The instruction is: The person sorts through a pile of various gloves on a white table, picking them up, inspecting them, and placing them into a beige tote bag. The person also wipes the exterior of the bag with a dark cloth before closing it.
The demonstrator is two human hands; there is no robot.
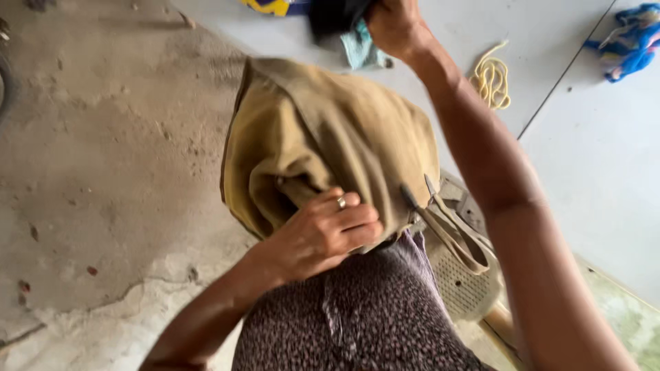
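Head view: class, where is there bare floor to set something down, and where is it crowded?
Free: the concrete floor left of the tan cloth, and the pale sheet between the yellow rope and blue bundle. Crowded: around the plastic chair and the lap.

The khaki cloth garment (pixel 330 137) hung bunched and folded over my lap, its top edge pulled up high, its lower fold pressed against my patterned skirt (pixel 371 316).

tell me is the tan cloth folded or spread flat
Folded, not flat: the tan cloth is doubled over in layers on the lap, the left hand pressing its lower edge. The right hand is raised above it.
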